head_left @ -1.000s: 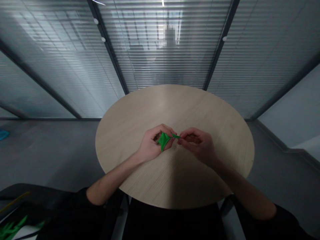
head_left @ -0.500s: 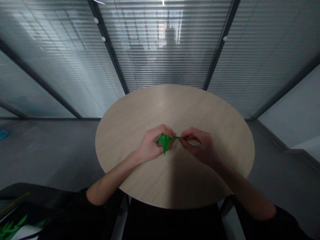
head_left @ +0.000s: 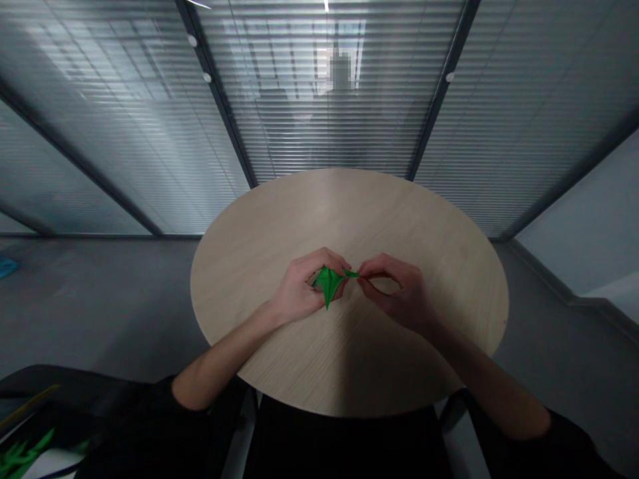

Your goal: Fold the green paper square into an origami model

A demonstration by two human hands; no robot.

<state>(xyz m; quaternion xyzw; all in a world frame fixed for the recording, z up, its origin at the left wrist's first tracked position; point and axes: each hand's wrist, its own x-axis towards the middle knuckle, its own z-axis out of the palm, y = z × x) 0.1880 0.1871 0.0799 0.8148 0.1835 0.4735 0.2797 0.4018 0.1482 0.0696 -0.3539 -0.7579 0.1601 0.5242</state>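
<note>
A small green folded-paper figure (head_left: 328, 285), like an origami crane, is held above the middle of the round wooden table (head_left: 344, 213). My left hand (head_left: 304, 286) is closed around its body, thumb and fingers gripping it from the left. One pointed flap hangs down below the fingers, and a thin strip juts out to the right. My right hand (head_left: 397, 289) pinches the tip of that strip between thumb and forefinger. Part of the paper is covered by the left fingers.
Glass partitions with blinds (head_left: 329, 120) stand behind the table. At the lower left, a dark chair or bag (head_left: 74, 379) has green pieces (head_left: 24, 456) and a white item (head_left: 52, 464) on it. A blue object (head_left: 6, 267) lies on the floor at far left.
Almost nothing has moved. My right fingers have shifted very slightly at the tip of the green strip; my left hand keeps its hold.
</note>
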